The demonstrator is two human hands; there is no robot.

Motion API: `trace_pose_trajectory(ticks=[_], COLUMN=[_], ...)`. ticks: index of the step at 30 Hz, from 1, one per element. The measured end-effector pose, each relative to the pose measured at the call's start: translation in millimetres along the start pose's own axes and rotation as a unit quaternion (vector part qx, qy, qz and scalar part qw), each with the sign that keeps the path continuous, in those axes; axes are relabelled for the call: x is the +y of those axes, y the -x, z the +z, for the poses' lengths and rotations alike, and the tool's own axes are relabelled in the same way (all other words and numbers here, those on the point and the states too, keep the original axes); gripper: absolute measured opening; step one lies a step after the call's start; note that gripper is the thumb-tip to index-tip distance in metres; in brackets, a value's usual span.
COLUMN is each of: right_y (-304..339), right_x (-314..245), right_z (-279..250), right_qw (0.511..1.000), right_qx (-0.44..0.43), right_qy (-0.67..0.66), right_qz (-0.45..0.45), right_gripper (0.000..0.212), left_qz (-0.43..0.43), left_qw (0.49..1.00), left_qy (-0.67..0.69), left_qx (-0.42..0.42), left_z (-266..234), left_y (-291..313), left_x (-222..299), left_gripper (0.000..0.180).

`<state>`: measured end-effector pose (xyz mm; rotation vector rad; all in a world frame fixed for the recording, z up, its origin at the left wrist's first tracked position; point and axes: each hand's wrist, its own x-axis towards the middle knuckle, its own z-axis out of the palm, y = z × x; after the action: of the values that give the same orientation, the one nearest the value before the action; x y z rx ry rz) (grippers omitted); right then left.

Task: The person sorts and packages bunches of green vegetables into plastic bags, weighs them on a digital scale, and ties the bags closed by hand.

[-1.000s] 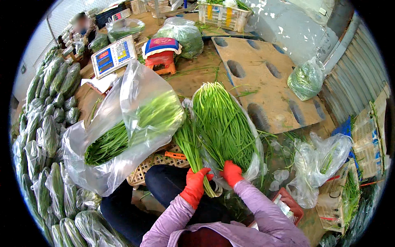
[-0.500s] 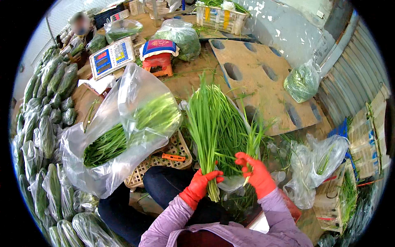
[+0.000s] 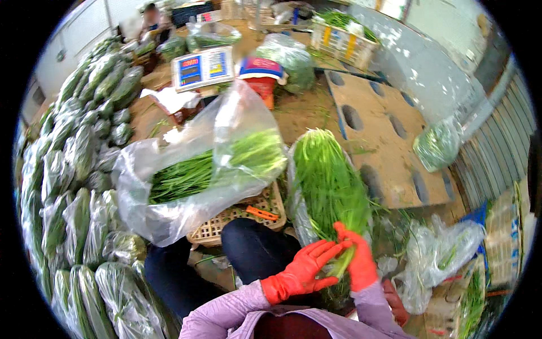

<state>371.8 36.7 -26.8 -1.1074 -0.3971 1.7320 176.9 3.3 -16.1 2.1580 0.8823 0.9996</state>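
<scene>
My right hand [image 3: 362,261], in an orange-red rubber glove, closes round the lower ends of a bunch of garlic chives [image 3: 343,264], whose leaves reach forward and blur. My left hand [image 3: 307,268], gloved alike, lies beside it with fingers stretched out, the tips touching the bunch or the right hand; I cannot tell which. Beyond both hands a large heap of garlic chives [image 3: 324,169] rests on clear plastic. To the left, a big clear plastic bag [image 3: 141,212] holds more green stalks [image 3: 189,179], partly covered by its film.
Under the bag is a tan plastic crate [image 3: 231,223] bearing an orange-handled cutter [image 3: 262,213]. A scale [image 3: 202,69] and red stool [image 3: 261,90] stand beyond. Bagged vegetables [image 3: 79,214] line the left. A board with holes [image 3: 389,130] and crumpled plastic [image 3: 435,260] lie right. A person sits far left.
The bunch has passed from my left hand to my right, and my left fingers have opened out. Both hands have come closer together. The whole view has shifted, with things now further right.
</scene>
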Motion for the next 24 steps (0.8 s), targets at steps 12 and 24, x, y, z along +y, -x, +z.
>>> trace_pose_trajectory(ticks=[12, 24], right_y=[69.1, -256.3], right_x=[-107.6, 25.2], right_z=[293.5, 321.6], right_qw=[0.845, 0.4], right_qx=[-0.513, -0.281], right_qy=[0.011, 0.803], right_qz=[-0.152, -0.342], right_gripper=[0.059, 0.035], left_qz=[-0.182, -0.468], left_qw=[0.914, 0.619], left_qy=[-0.259, -0.619], left_qx=[0.254, 0.118], left_z=[-259.6, -424.8], left_y=[39.5, 97.7], left_x=[-35.2, -80.8], left_gripper=[0.031, 0.039])
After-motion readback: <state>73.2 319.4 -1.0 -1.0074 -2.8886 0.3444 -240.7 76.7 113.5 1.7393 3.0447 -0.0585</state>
